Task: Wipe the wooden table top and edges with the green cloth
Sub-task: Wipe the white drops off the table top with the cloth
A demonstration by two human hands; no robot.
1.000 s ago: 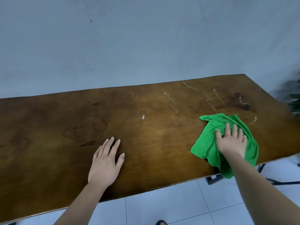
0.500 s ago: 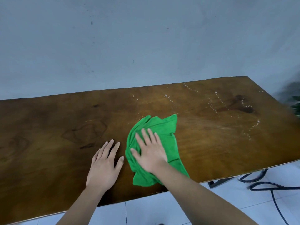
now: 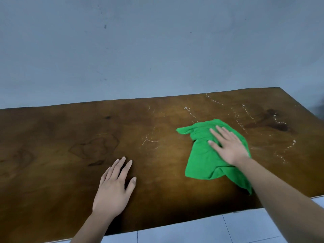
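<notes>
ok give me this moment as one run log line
step: wipe top | right hand: flat on green cloth | left hand: flat on wooden table | left to wipe: white specks far right

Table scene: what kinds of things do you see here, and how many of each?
Hands: 2, the left hand and the right hand
Cloths: 1, the green cloth
Tables: 1, the wooden table
Total: 4

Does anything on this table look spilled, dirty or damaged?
White droplet trails dot the far right of the wooden table, beyond the green cloth under the right hand. A dark stain sits there too; thin pale scratches mark the middle.
</notes>
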